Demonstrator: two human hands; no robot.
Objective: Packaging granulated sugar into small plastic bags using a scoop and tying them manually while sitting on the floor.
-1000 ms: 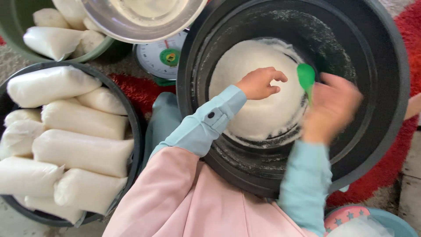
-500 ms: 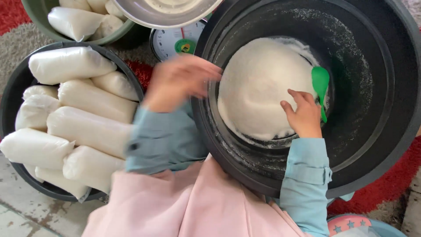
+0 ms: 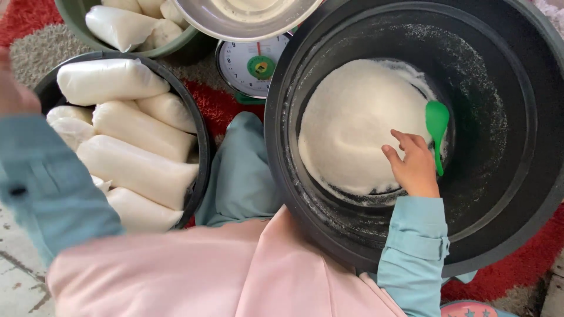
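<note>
Green scoop sits at right of the white grain mound in the black tub. Right hand clamped on its handle. Left hand, upper left, blurred; grip unclear.

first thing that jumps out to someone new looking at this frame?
The big black tub on the right, holding a mound of white powder, with the right hand gripping a green scoop at its edge. Next, the dark basin on the left packed with filled white bags. The left hand sits blurred at the far left edge, holding nothing visible.
</note>
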